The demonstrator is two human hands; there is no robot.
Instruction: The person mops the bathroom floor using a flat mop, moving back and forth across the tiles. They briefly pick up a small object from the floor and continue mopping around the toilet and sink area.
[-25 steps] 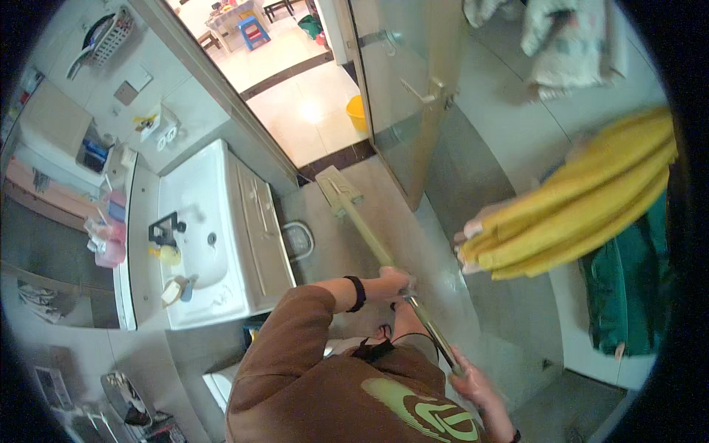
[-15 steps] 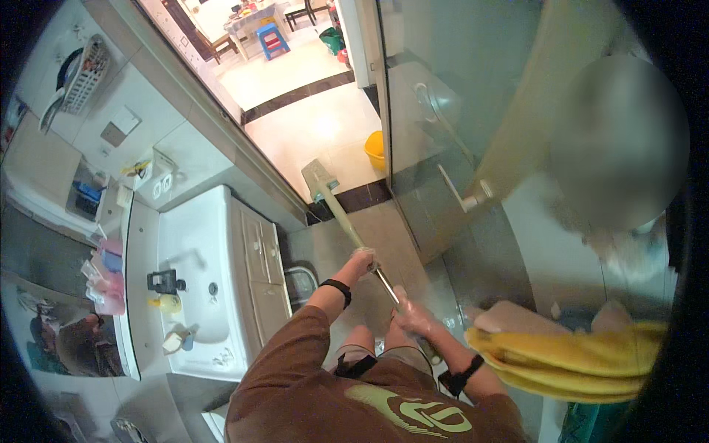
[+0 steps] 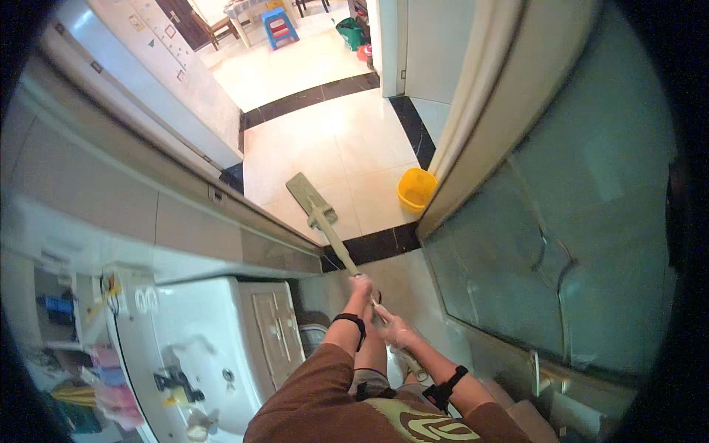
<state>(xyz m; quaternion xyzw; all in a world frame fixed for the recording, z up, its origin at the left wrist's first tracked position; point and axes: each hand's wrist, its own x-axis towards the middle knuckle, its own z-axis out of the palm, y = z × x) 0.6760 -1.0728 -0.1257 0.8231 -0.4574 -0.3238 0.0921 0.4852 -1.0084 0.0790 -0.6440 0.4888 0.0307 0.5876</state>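
Observation:
I hold a flat mop with both hands. Its pale green rectangular head (image 3: 312, 201) is over the light tiles just past the dark threshold strip (image 3: 384, 241); whether it presses on the floor I cannot tell. My left hand (image 3: 360, 286) is wrapped round the mop's handle (image 3: 340, 249), farther up toward the head. Closer to my body, my right hand (image 3: 397, 331) grips the metal part of the same handle. Both hands are closed, and black bands sit on both wrists.
A yellow bucket (image 3: 417, 190) stands by the right door frame. At the left are a white washbasin (image 3: 247, 347) and its cabinet (image 3: 275, 336). A frosted glass door (image 3: 546, 244) stands at the right. Farther off is a blue and red stool (image 3: 279, 31).
My view has turned toward the doorway, and I seem nearer to it. The mop head now lies wholly beyond the threshold strip, and more of the yellow bucket shows. Both hands keep their grip.

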